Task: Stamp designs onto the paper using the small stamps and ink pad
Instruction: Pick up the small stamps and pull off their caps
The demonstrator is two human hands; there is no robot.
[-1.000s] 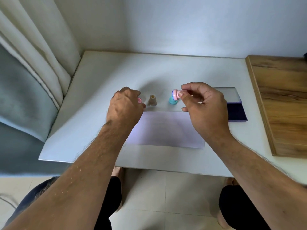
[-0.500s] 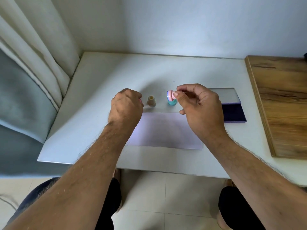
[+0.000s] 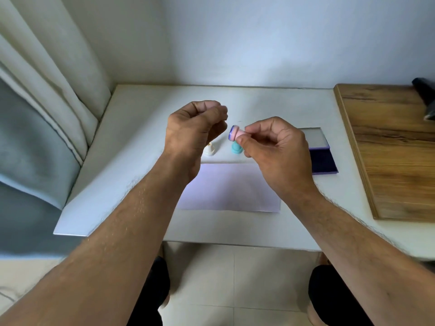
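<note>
My right hand point(image 3: 275, 147) pinches a small pink stamp point(image 3: 236, 135) above the table, its blue-ringed face turned left. My left hand point(image 3: 195, 130) hovers just left of it with the fingers curled shut; the small pink cap seen in it earlier is hidden by the fingers. A cream stamp point(image 3: 209, 149) and a teal stamp point(image 3: 236, 148) stand upright on the table behind the pale paper point(image 3: 230, 187). The open ink pad point(image 3: 323, 164), dark blue with its lid point(image 3: 314, 137) folded back, lies right of the paper, partly behind my right hand.
The white table point(image 3: 141, 128) sits in a wall corner. A curtain point(image 3: 47, 78) hangs along its left side. A wooden board point(image 3: 395, 149) lies at the right edge with a dark object point(image 3: 426, 90) on its far end. My knees and the tiled floor show below.
Both hands have risen from the table. My left hand has moved away from the cream stamp. My right hand has turned the pink stamp so its face points left.
</note>
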